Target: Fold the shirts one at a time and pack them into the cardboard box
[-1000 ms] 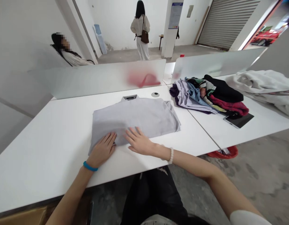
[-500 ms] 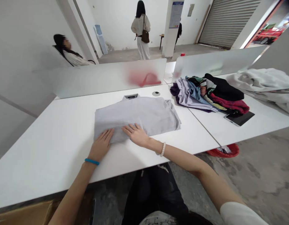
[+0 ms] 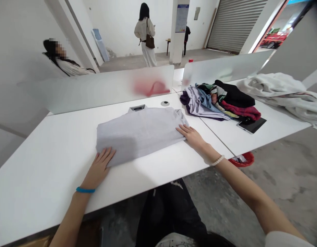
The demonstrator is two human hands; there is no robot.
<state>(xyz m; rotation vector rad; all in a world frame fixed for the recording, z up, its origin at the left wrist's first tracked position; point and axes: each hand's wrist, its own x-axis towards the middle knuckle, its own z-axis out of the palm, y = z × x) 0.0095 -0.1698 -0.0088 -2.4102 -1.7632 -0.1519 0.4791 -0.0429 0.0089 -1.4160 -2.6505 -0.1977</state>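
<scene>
A folded light grey shirt [image 3: 140, 132] lies flat on the white table [image 3: 58, 154], its collar [image 3: 137, 108] showing at the far edge. My left hand [image 3: 98, 168], with a blue band on the wrist, rests flat on the shirt's near left corner, fingers stretched out. On the near right corner lies my right hand [image 3: 194, 137], its fingers extended and touching the cloth; a pale beaded bracelet circles that wrist. Neither hand grips the fabric. What lies beneath the palms is hidden.
To the right is a pile of mixed clothes [image 3: 220, 101] beside a tablet [image 3: 252, 126]. White cloth [image 3: 281, 92] is heaped farther right. A frosted divider [image 3: 109, 87] runs along the back. A red basket [image 3: 247, 159] stands below the table; several people are beyond it.
My right hand has slid right along the shirt from its near middle to its right corner. My left hand stays at the left corner. The camera view has shifted somewhat.
</scene>
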